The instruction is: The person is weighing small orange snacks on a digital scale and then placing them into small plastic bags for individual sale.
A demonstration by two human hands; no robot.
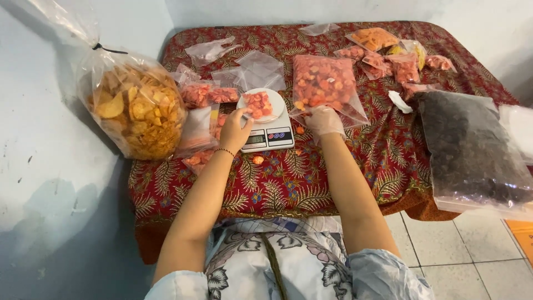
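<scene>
Resting at the left rim of the small white digital kitchen scale (268, 129), your left hand (234, 130) has its fingers curled loosely against the pan edge; they hold nothing that I can make out. On the round white pan sits a small heap of orange-red snack chips (258, 104), just beyond your left fingertips.

Your right hand (323, 120), in a thin clear glove, lies on the lower edge of the large clear plastic bag of orange-red chips (326, 83), fingers bent onto the film. Whether they pinch it, I cannot tell.

Handling, as a judgement: the chips look light, dry and brittle, so take them loosely from above with the fingertips, never squeezed. The bag film looks soft and slippery; hold it at its open lower edge, near your right fingers, not through the contents.

Left of your left hand stand small filled packets of red chips (208, 95) and a big tied clear bag of yellow crisps (136, 108). One stray chip (258, 160) lies on the red patterned cloth of the table (288, 183), below the scale.
</scene>
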